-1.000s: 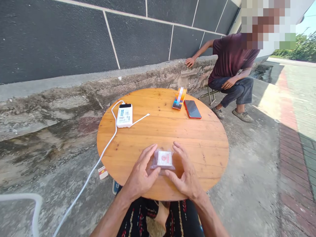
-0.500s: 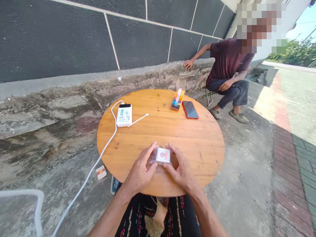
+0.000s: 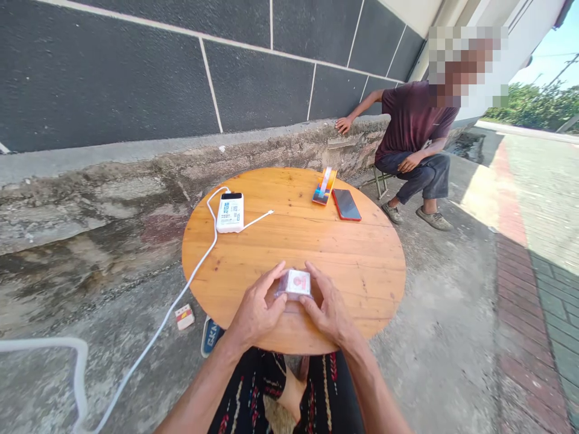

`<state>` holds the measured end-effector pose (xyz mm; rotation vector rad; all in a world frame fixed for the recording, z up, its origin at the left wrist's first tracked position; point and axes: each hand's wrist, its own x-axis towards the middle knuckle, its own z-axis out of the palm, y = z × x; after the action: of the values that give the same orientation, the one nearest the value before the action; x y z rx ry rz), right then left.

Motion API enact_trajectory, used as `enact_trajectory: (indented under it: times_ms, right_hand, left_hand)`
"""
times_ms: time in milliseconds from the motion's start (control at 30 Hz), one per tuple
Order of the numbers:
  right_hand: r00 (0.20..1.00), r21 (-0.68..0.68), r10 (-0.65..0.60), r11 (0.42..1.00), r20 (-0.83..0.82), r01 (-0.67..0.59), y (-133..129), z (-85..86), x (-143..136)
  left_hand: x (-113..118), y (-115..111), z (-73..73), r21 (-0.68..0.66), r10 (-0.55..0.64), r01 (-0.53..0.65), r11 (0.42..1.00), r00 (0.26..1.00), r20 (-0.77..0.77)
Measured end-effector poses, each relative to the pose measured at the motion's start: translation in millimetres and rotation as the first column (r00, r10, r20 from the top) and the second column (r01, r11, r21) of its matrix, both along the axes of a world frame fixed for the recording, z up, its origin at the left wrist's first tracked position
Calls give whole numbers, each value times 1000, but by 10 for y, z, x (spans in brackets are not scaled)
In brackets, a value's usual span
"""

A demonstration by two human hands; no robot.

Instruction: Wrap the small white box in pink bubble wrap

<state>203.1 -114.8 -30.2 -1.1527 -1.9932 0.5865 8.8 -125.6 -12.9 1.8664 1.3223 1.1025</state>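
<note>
While a dark grey wall with pale joint lines (image 3: 136, 78) runs along the far left, I sit at a round, orange-brown wooden table (image 3: 307, 241), its near edge just above my lap. Past the far right edge sits a person in a maroon shirt (image 3: 418, 114). My left hand (image 3: 256, 307) and right hand (image 3: 332, 310) face each other, curved, thumbs parted from fingers; a broad stretch of wood extends beyond them, another to the right edge. At far left lies a white rectangular power bank (image 3: 230, 213), its white cable (image 3: 199, 265) passing over the left edge. At far right, a red-edged black phone (image 3: 347, 205) lies just beside an orange-and-blue object with a pale band (image 3: 324, 187). Near me, between both hands, is a small clear-plastic packet (image 3: 298, 282), its square white face printed in red; whether I grip it, I cannot tell.
</note>
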Motion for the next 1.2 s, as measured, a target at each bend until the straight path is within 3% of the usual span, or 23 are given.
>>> enact_trajectory:
  times_ms: [133, 267, 633, 833, 1033, 1200]
  right_hand:
    - [998, -15, 22, 1000, -53, -23, -34, 20, 10]
    - [986, 46, -36, 998, -165, 44, -77, 49, 36]
    - [970, 141, -136, 976, -201, 166, -56, 82, -3]
    - [993, 243, -78, 969, 90, 54, 50, 285, -23]
    - [911, 363, -95, 930, 401, -63, 95, 564, -76]
    - [904, 364, -58, 925, 423, -111, 141, 605, -133]
  left_hand:
    - [-27, -24, -30, 31, -5, 4, 1000, 999, 50]
    - [-58, -50, -44, 89, 18, -32, 995, 988, 154]
    - [-33, -32, -23, 117, 3, -15, 993, 995, 98]
    - [-39, -23, -19, 112, -23, 10, 994, 993, 119]
    - [-41, -30, -16, 107, -33, 18, 994, 989, 143]
    - [-42, -23, -24, 124, -27, 9, 992, 988, 149]
